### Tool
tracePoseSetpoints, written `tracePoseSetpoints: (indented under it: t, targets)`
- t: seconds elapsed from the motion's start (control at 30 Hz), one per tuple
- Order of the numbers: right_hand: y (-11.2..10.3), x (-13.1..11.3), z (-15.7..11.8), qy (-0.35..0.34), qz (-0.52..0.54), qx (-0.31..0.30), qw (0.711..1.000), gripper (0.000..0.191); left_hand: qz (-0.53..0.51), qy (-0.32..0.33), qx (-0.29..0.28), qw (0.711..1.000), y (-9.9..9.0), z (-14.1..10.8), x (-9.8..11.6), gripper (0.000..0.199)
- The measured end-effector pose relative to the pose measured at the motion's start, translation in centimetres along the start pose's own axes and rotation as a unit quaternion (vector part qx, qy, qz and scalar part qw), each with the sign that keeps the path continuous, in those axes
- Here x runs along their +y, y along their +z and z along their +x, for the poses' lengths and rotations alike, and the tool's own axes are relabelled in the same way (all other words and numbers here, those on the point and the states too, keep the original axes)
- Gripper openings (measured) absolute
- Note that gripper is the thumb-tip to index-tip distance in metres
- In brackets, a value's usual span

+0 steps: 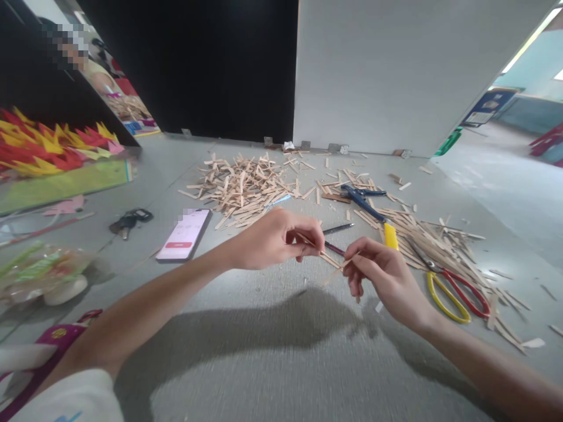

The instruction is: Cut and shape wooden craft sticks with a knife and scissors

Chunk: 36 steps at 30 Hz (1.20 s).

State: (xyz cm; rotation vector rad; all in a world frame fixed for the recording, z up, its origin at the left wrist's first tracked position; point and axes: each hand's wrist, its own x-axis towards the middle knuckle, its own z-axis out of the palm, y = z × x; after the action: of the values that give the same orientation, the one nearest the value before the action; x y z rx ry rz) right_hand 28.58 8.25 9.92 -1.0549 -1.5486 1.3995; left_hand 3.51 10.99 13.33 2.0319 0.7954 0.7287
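Observation:
My left hand (279,237) is closed in a pinch on a thin wooden stick (331,260) that slants down towards my right hand (385,272). The right fingers are pinched together at the stick's other end, on a second thin wooden strip (336,273) that crosses it; whether the two are joined I cannot tell. Both hands are above the grey table (264,375). Just behind them lie a black pen (338,228) and a dark red pen (335,248). A heap of short wooden pieces (241,184) spreads farther back.
To the right are a blue-handled cutter (367,205), red-and-yellow scissors (448,293) and many long strips (417,231). On the left are a phone (185,234), keys (129,221), a plastic bag (39,272) and folded paper (57,146). A black-and-white panel (360,76) stands behind. A person (99,76) is at far left.

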Motion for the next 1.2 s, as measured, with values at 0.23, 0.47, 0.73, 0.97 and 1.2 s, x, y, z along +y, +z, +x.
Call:
tracePoseSetpoints:
  t: [0.23,0.47,0.73,0.97,1.2]
  targets:
    - [0.1,0.2,-0.1,-0.005,0.007,-0.004,1.0,0.025,-0.033,-0.007,0.004,0.999,0.2,0.1,0.0,0.007]
    - [0.0,0.3,-0.1,0.008,0.02,-0.022,1.0,0.026,-0.001,0.021,0.001,1.0,0.1,0.0,0.3,0.013]
    - [0.1,0.3,-0.1,0.004,0.033,-0.051,0.998,0.031,-0.011,-0.001,-0.019,1.0,0.1,-0.1,0.5,0.012]
    - [0.1,0.3,-0.2,0.005,0.047,-0.06,0.997,0.036,-0.028,-0.022,-0.021,0.999,0.3,0.1,0.4,0.009]
    - [0.2,0.0,-0.3,0.013,0.035,-0.076,0.996,0.043,-0.063,-0.025,-0.037,0.997,1.5,0.2,0.1,0.007]
